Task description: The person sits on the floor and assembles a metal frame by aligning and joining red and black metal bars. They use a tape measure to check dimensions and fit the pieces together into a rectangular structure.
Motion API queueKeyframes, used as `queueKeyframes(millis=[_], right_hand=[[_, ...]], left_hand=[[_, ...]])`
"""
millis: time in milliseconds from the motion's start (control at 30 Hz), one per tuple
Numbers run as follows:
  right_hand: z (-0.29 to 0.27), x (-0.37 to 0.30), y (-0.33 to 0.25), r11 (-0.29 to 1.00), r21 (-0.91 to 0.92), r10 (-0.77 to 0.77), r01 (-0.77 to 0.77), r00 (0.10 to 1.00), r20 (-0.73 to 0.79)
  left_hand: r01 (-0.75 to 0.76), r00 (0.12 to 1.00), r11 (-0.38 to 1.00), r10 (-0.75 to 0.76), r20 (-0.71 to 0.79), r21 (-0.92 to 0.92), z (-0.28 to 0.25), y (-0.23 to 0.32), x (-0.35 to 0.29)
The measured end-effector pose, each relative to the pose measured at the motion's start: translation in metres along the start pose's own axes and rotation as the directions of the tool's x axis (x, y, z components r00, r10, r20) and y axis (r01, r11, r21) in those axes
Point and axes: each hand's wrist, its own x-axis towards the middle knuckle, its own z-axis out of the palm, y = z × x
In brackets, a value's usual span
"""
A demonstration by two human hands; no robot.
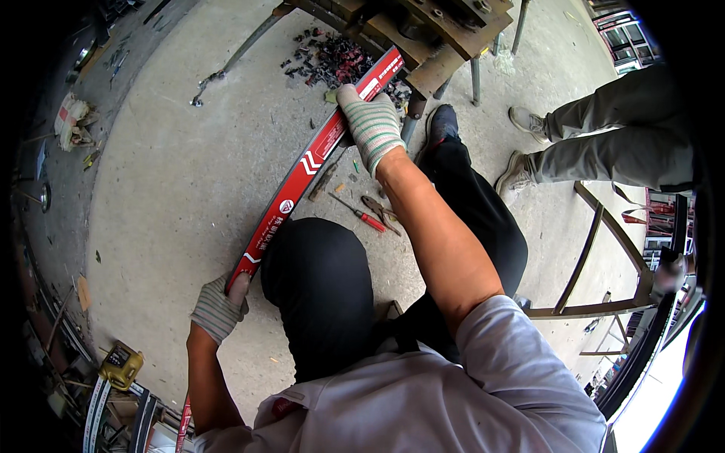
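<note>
A long, straight metal profile with a red printed film slants across the view, its far end up by a metal machine. My left hand, in a striped knit glove, is closed round the near end, beside my bent knee. Farther up, my right hand, gloved alike, grips the profile close to its far end. The far end reaches the machine's edge; I cannot tell whether they touch. Below my right forearm a red-handled screwdriver and pliers lie on the concrete floor.
Dark and red scraps lie heaped beside the machine's legs. At the right stands another person in grey trousers. A brown metal frame is nearer on that side. An olive-yellow object sits at the lower left among metal profiles.
</note>
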Motion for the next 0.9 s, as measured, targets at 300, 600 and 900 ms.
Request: queueKeyframes(millis=[300, 600, 900], right_hand=[[0.004, 0.006, 0.001, 0.998, 0.058, 0.011, -0.010, 1.000, -0.021], [0.015, 0.031, 0.023, 0.999, 0.009, 0.042, -0.042, 0.993, -0.109], [0.024, 0.029, 0.026, 0.994, 0.095, -0.026, 0.047, 0.977, -0.211]], left_hand=[[-0.002, 1.000, 0.999, 0.002, -0.001, 0.039, -0.008, 0.009, -0.001], [0.015, 1.000, 1.000, -0.015, -0.003, 0.028, -0.014, 0.015, 0.001], [0.002, 1.000, 1.000, -0.002, -0.015, -0.009, -0.013, 0.018, -0.003]])
